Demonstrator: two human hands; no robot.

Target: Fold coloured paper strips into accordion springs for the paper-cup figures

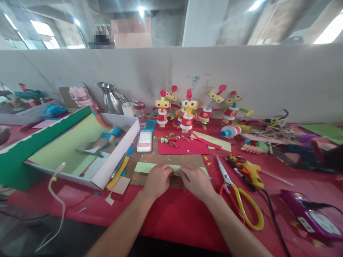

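A long strip of light green paper (143, 167) lies crosswise over a brown cardboard sheet (199, 159) in front of me. My left hand (159, 178) is closed on the strip near its middle, fingertips pinching its edge. Right beside it, my right hand (194, 179) pinches the same strip, and the fingertips of both hands almost meet. The strip's two ends stick out past my hands. My fingers hide the middle part, so any crease there cannot be made out. A sheet of red paper (184, 147) with small scraps on it lies just beyond the cardboard.
To the left stands a white box (115, 157) holding coloured paper. On the right lie scissors (227, 178), a yellow glue gun (250, 171) and a purple device (312, 216) with cords. Several paper-cup figures (187, 121) and a glue bottle (232, 131) stand or lie farther back.
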